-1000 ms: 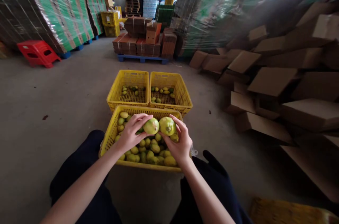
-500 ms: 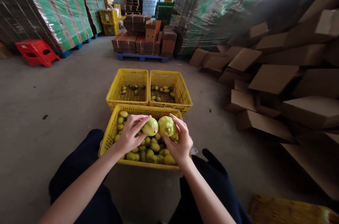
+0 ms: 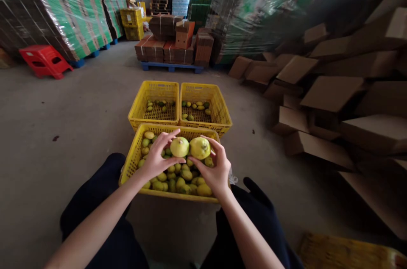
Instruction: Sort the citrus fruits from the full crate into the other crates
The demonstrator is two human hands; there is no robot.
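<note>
My left hand (image 3: 159, 156) is closed around a pale yellow-green lemon (image 3: 179, 147), its stem-like tip facing up toward me. In my right hand (image 3: 216, 164) is a second, greener-yellow lemon (image 3: 200, 148) with a dark spot at one end, gripped between thumb and fingers. The two lemons are side by side, touching or nearly so. Both are held above a yellow plastic crate (image 3: 178, 195) that contains many yellow and green lemons (image 3: 180, 183). My hands hide part of that fruit.
Behind it stand a left yellow crate (image 3: 137, 103) and a right yellow crate (image 3: 224, 106), each with several lemons. Cardboard boxes (image 3: 332, 93) heap up on the right. Further off are a blue pallet (image 3: 171, 67) of flattened cartons and a red stool (image 3: 46, 60). Another yellow crate (image 3: 346, 254) sits lower right.
Both lemons have been turned in my fingers, so different sides and ends face me. My left thumb has shifted to beneath its lemon. The crates have stayed put.
</note>
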